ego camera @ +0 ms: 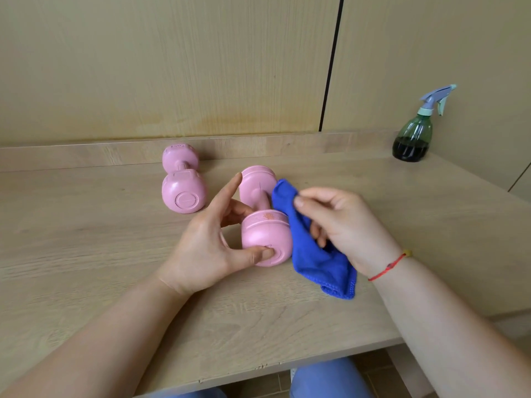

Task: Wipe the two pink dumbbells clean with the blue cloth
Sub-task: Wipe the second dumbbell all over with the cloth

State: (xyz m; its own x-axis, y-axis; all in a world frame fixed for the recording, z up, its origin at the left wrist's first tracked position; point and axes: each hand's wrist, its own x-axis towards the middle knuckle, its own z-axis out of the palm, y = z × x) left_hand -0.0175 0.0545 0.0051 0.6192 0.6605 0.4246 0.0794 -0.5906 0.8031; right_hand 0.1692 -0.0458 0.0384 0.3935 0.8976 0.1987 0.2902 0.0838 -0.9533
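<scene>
Left hand [207, 245] grips the near dumbbell [265, 234], thumb on its end; right hand [342, 225] clutches the blue cloth [316, 259] against it. Beyond the left hand lies the second dumbbell [182, 185] (embossed lettering unreadable). Past the right hand, a spray bottle [413, 136] holds dark liquid.

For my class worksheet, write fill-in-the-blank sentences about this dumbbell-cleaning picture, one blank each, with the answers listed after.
1. The right hand grips a cloth coloured ____.
2. The left hand presses its ____ on the end face of the nearer dumbbell.
3. The farther dumbbell is coloured ____.
4. The spray bottle stands on the table, at its far ____ corner.
Missing words: blue, thumb, pink, right.
</scene>
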